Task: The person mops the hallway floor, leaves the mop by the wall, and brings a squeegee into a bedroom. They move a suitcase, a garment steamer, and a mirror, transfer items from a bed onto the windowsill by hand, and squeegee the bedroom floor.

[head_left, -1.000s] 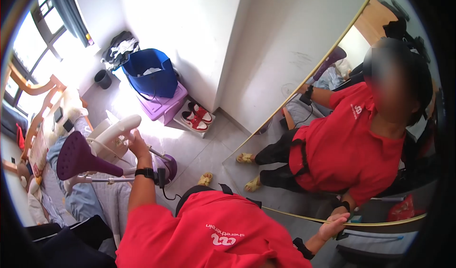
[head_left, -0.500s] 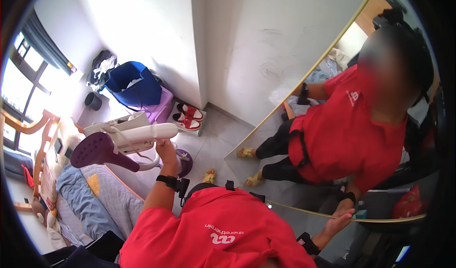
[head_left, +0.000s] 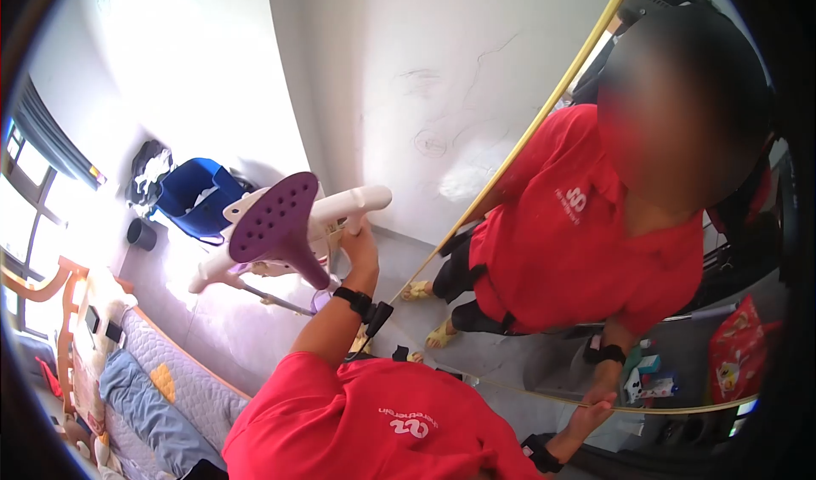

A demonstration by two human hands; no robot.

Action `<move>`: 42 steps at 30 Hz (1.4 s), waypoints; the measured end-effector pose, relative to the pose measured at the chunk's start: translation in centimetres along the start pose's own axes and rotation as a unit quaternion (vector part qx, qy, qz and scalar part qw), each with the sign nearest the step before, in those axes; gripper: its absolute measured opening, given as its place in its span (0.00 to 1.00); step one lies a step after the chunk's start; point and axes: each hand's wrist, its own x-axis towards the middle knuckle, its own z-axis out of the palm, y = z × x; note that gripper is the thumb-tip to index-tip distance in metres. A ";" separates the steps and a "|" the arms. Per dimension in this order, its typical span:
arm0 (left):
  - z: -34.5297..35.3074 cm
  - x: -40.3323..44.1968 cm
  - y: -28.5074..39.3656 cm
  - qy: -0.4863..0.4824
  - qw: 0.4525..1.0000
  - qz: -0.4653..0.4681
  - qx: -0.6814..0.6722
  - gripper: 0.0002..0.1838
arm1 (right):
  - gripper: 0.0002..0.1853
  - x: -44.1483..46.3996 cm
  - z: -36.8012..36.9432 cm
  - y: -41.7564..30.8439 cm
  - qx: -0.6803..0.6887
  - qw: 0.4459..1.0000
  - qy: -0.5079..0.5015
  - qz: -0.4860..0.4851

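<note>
My left hand point(head_left: 360, 249) is closed on the white upper frame of a garment steamer point(head_left: 361, 201), below its thick rounded bar. The purple steam head point(head_left: 276, 216), dotted with holes, rests on that frame with its face tilted up. A metal pole point(head_left: 270, 298) slants down from the frame, and my forearm hides part of the steamer. At the lower right, my right hand point(head_left: 580, 420) grips the thin gold edge of a large mirror point(head_left: 518, 391). The mirror reflects a person in a red shirt.
A bed point(head_left: 174, 361) with a quilt and blue bedding lies at the left, beside a window point(head_left: 32, 182). Near the far wall stand a blue tub point(head_left: 200, 195) and a dark bin point(head_left: 142, 234). The mirror's gold side frame point(head_left: 544, 123) leans along the right.
My left hand has raised the steamer frame and shifted it right, and the steam head has swung from pointing left to pointing up. My right hand stays on the mirror's edge. The view has turned.
</note>
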 end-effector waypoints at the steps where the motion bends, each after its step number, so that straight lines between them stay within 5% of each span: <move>1: 1.4 0.4 1.1 -0.015 0.999 -0.018 0.024 0.13 | 0.34 0.0 0.5 -0.1 0.017 1.000 0.007 0.003; 4: 4.7 3.1 -1.3 -0.039 0.997 -0.029 0.064 0.13 | 0.36 -0.6 1.8 -0.8 0.058 0.998 0.039 -0.002; 5: 6.0 4.1 -3.3 0.007 0.996 0.040 0.082 0.15 | 0.36 -0.7 2.0 -1.0 0.066 0.997 0.049 -0.008; 6: 7.1 4.8 -3.1 0.054 0.988 0.108 0.097 0.16 | 0.35 -0.9 1.8 -0.9 0.079 0.996 0.021 -0.020; 10: 10.5 7.4 -4.0 0.073 0.990 0.106 0.066 0.14 | 0.33 0.8 3.8 -1.2 0.070 0.996 -0.046 -0.027; 15: 15.2 9.2 -3.6 0.057 0.995 0.065 0.047 0.14 | 0.30 8.2 8.9 -1.3 -0.165 0.984 -0.063 -0.006; 20: 19.1 11.5 -5.1 -0.006 0.998 0.042 0.042 0.20 | 0.29 16.6 12.8 -1.1 -0.437 0.890 -0.126 -0.036; 23: 18.1 10.2 -3.5 -0.078 0.984 0.004 0.160 0.26 | 0.29 18.3 13.1 -0.8 -0.507 0.848 -0.146 -0.051; 27: 16.9 7.0 -3.3 -0.147 0.967 0.017 0.207 0.23 | 0.32 14.1 11.0 -0.9 -0.333 0.937 -0.107 -0.006; 30: 18.8 4.2 -10.5 -0.124 0.848 0.020 0.515 0.27 | 0.34 7.4 6.3 -1.0 -0.103 0.990 -0.090 0.026; 34: 15.1 1.3 -9.4 -0.231 0.939 0.027 0.253 0.40 | 0.38 -1.3 -1.9 -0.5 0.123 0.983 -0.134 0.016; 37: 11.7 2.1 -5.1 -0.419 0.890 -0.023 0.179 0.40 | 0.40 -1.2 2.6 -4.7 0.137 0.981 -0.127 0.053; 42: 3.2 1.1 -10.0 -0.547 0.796 -0.034 0.257 0.35 | 0.44 -0.6 4.6 -6.4 0.129 0.982 -0.105 0.094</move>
